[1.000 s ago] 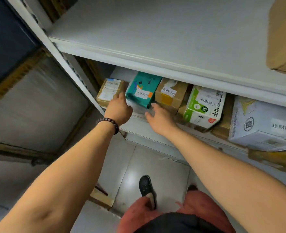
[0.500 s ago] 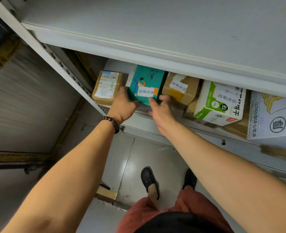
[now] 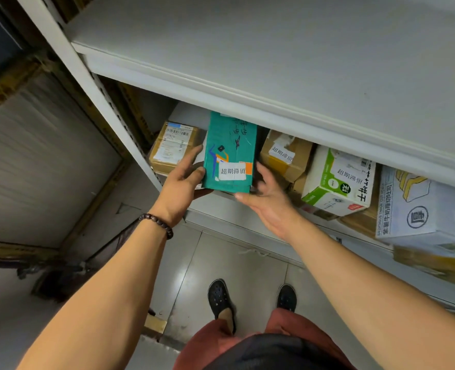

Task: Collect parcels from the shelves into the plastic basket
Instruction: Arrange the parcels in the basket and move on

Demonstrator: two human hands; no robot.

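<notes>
A teal parcel [image 3: 230, 153] with a white label juts out over the front edge of the lower shelf [image 3: 229, 209]. My left hand [image 3: 183, 180] grips its left side, thumb on the front face and fingers behind and under it. My right hand [image 3: 267, 194] holds its right edge and lower corner with curled fingers. The plastic basket is not in view.
A brown box with a barcode label [image 3: 170, 149] sits left of the teal parcel. To its right stand a brown box [image 3: 285, 157], a green-and-white carton [image 3: 338, 182] and a large white box [image 3: 421, 212]. The upper shelf [image 3: 274, 62] overhangs. My feet stand on the tiled floor [image 3: 247, 273].
Both hands closed on the teal parcel and drew it forward, out over the shelf edge. It now stands more upright.
</notes>
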